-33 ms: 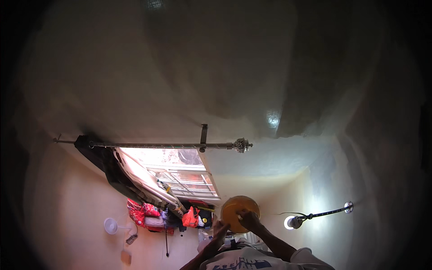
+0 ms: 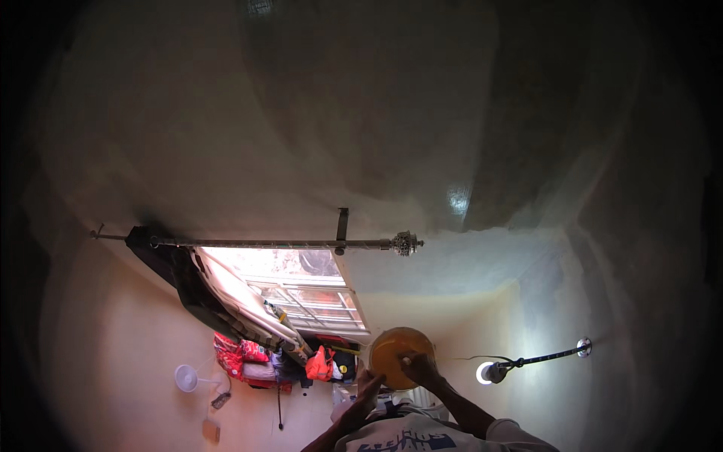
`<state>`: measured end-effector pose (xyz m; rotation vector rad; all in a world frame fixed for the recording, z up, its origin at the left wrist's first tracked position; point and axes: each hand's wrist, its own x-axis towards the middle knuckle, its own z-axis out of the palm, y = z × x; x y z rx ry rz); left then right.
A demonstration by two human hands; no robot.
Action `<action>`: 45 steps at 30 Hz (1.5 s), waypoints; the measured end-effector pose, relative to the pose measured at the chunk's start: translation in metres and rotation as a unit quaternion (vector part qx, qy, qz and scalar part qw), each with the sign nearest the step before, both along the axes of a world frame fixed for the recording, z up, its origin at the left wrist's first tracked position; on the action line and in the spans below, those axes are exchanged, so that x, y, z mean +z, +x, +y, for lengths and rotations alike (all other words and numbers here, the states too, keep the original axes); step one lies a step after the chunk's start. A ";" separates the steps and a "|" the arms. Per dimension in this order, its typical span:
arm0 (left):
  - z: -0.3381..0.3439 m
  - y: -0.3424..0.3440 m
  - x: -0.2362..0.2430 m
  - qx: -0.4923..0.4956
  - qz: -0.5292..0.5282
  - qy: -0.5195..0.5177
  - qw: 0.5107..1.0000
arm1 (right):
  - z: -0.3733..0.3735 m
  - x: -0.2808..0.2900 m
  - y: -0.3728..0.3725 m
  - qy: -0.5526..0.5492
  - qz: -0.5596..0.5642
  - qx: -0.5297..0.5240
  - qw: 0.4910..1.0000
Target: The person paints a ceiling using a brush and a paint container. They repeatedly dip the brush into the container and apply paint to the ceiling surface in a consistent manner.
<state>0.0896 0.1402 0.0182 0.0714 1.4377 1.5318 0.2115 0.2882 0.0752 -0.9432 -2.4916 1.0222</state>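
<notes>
A round, orange-yellow basin is in front of my body, low in the head view, its inside facing me. My left hand is closed round its lower left rim, thumb over the edge. Over the inside of the basin is my right hand, fingers bent and pressed together toward its middle. Whatever those fingers hold, if anything, is too small and dark to make out. Nothing else can be seen in the basin.
A metal curtain rod with a dark curtain crosses above a bright window. Bright red cloth and an orange garment lie below. A white fan-like object is left, a lit bulb right.
My right hand has shifted slightly right and toward me within the basin. My left hand keeps its hold on the rim.
</notes>
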 end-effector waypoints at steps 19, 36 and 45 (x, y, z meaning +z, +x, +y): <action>-0.009 -0.009 -0.030 0.073 -0.045 0.036 0.996 | 0.061 0.112 0.060 -0.489 0.516 -0.258 0.655; -0.042 -0.014 0.000 0.025 -0.068 0.072 0.995 | 0.287 0.455 0.037 0.480 0.392 -0.009 0.785; -0.043 -0.006 0.011 0.015 -0.048 0.078 0.996 | 0.308 0.470 0.038 0.614 0.226 0.018 0.756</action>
